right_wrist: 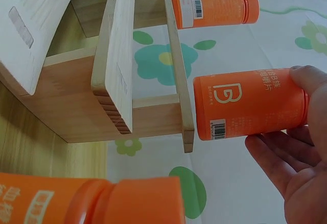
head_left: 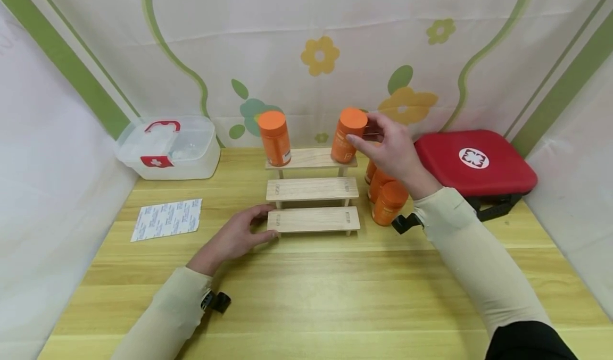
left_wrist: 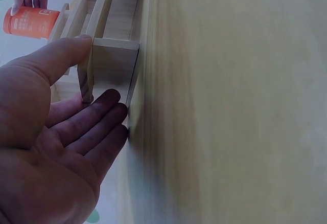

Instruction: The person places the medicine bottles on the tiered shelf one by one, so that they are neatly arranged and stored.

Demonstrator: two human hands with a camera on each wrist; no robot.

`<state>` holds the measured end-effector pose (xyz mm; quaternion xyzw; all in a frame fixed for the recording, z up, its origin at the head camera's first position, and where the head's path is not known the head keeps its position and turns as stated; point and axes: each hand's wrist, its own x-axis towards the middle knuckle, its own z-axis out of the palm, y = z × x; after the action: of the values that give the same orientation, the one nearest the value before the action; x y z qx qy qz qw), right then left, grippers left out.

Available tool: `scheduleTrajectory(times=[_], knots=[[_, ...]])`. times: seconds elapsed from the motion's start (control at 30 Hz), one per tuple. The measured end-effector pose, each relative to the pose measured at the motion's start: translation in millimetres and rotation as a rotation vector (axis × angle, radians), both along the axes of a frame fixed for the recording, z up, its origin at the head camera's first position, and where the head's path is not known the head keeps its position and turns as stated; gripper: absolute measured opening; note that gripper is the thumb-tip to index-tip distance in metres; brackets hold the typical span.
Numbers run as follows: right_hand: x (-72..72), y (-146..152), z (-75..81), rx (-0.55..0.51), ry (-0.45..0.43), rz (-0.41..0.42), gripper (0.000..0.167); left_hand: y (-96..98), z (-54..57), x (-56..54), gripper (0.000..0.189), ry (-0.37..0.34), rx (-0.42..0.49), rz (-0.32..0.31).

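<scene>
An orange screw-cap bottle [head_left: 345, 143] is pinched between the thumb and fingers of my right hand [head_left: 396, 150]. It stands nearly upright, its base right at the right end of the top step, with a thin gap showing in the right wrist view. A second orange bottle [head_left: 275, 139] stands on that step's left end. At the left end of the bottom step, my left hand [head_left: 234, 236] grips the three-step wooden rack [head_left: 313, 220] between thumb and index finger. Its other fingers [left_wrist: 104, 127] extend loosely beside the rack's side panel.
Several more orange bottles [head_left: 390, 203] stand right of the rack, below my right forearm. A red first-aid case [head_left: 445, 160] lies behind them. On the left are a clear plastic box [head_left: 196, 158] with a red handle and a printed white blister sheet [head_left: 167, 220]. A patterned curtain [head_left: 268, 41] hangs behind.
</scene>
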<state>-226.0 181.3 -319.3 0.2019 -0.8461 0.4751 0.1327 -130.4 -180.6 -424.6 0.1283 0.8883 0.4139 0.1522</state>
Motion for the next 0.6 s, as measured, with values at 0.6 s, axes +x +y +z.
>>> scheduleTrajectory(times=[0.6], knots=[[-3.0,-4.2,1.7,0.08,-0.116,0.005,0.059,1.1,1.9,1.0,0.068,0.001,0.001,-0.002]])
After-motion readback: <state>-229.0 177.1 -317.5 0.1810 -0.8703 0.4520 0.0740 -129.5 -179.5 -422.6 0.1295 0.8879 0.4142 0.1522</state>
